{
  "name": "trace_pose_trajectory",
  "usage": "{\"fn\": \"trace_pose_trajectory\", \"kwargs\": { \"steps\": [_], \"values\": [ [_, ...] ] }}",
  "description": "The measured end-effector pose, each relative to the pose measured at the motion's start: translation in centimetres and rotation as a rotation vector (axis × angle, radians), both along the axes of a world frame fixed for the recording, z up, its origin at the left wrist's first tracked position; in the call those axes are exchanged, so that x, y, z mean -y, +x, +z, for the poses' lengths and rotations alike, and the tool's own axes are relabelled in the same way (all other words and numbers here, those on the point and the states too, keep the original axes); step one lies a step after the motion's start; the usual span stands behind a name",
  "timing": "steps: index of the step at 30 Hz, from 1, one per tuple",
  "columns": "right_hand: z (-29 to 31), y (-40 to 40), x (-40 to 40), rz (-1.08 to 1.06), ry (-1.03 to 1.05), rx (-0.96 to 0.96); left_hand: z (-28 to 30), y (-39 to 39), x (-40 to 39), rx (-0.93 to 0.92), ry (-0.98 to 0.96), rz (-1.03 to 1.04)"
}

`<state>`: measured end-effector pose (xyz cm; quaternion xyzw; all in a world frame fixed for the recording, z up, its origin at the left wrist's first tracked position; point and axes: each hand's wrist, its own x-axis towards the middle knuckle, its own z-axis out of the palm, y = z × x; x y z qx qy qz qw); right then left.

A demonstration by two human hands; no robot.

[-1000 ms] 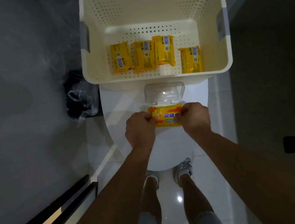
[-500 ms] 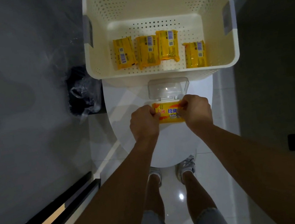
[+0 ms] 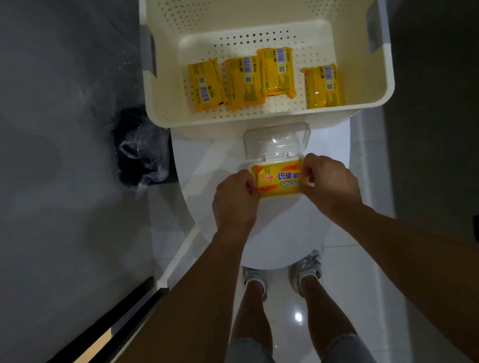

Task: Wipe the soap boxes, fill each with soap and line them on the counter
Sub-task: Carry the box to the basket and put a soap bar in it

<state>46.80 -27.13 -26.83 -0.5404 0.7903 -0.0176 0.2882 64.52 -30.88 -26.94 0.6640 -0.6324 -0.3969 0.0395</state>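
Observation:
A yellow wrapped soap bar [image 3: 278, 178] lies in the base of a clear soap box whose lid [image 3: 277, 140] stands open behind it, on a closed white toilet lid [image 3: 283, 230]. My left hand [image 3: 236, 201] pinches the bar's left end with curled fingers. My right hand [image 3: 330, 183] pinches its right end the same way. The box base is mostly hidden under the bar and my hands. Several more yellow soap bars [image 3: 242, 83] lie in a cream perforated basket [image 3: 160, 112] behind the box.
A black bin with a clear plastic liner [image 3: 142, 151] stands on the floor left of the toilet. Grey wall runs along the left, a dark wall along the right. My feet [image 3: 282, 272] stand on glossy white tiles below the toilet.
Both hands keep their hold on the soap bar at the box; the bar sits a little lower in the box base. The view has shifted slightly.

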Motion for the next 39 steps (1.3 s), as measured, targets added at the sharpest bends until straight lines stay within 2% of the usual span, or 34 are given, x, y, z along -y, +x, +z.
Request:
{"fn": "trace_pose_trajectory", "kwargs": {
  "steps": [6, 12, 16, 19, 22, 26, 30, 35, 39],
  "values": [
    [0.1, -0.5, 0.0, -0.16, -0.003, 0.099, 0.4, 0.3, 0.6, -0.047, 0.026, 0.027],
    [1.5, -1.0, 0.7, -0.426, -0.156, 0.36, 1.8, 0.1, 1.8, -0.298, -0.066, 0.2],
    [2.2, -0.5, -0.9, -0.541, -0.214, 0.455, 2.5, 0.1, 0.7, -0.366, -0.129, 0.287],
    [2.4, -0.1, -2.5, -0.579, -0.246, 0.471, 2.8, 0.3, -0.6, -0.335, -0.167, 0.33],
    [1.8, 0.3, -3.4, -0.565, -0.221, 0.441, 2.6, 0.1, -1.7, -0.237, -0.073, 0.332],
    [0.9, 0.8, -3.2, -0.556, -0.089, 0.463, 1.7, -0.4, -2.1, -0.095, 0.072, 0.262],
    [0.9, 1.2, -2.7, -0.515, -0.031, 0.522, 1.0, -0.7, -1.8, -0.002, 0.083, 0.167],
    [1.7, 0.9, -3.3, -0.643, -0.052, 0.572, 1.6, -0.6, -2.4, -0.116, 0.113, 0.23],
    [4.9, 0.6, -4.7, -0.744, -0.154, 0.614, 4.8, -0.7, -3.1, -0.256, 0.122, 0.284]
  ]
}}
